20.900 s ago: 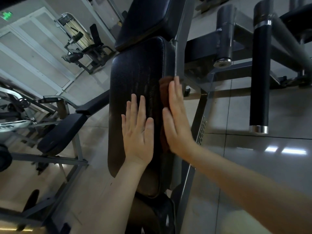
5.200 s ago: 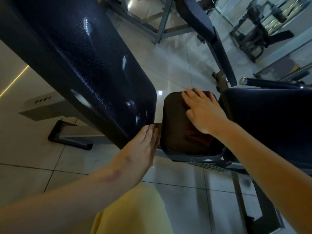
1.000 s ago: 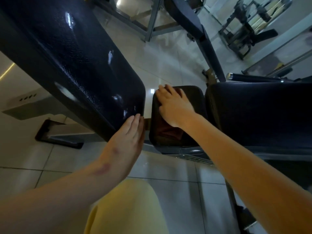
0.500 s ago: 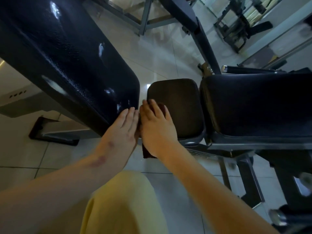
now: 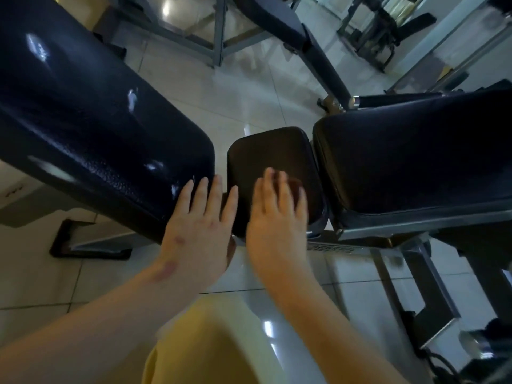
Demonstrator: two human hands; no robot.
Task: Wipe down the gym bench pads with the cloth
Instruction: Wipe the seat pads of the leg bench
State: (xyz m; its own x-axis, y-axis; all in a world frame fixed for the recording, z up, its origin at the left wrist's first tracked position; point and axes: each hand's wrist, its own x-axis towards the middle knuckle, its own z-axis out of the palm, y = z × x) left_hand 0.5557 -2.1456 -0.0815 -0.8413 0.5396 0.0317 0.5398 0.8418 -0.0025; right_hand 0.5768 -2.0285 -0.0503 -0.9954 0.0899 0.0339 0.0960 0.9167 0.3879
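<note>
Straight fingers of the right hand (image 5: 277, 214) press a brown cloth (image 5: 295, 187) flat onto the small pad (image 5: 271, 148) of a gym bench, gripping nothing; the hand is blurred.

Nearest the camera is a yellow garment (image 5: 210, 342), with both bare forearms reaching forward above it. The left hand (image 5: 199, 217) lies open, fingers spread, on the rounded end of the long black pad (image 5: 97, 128), its index finger reaching the small pad's left edge. Just right of the small pad sits a wider black pad (image 5: 415, 156) on a metal frame (image 5: 401, 225). Beyond lie the glossy tiled floor (image 5: 249, 87), another bench (image 5: 277, 20) and a distant machine (image 5: 374, 31).
</note>
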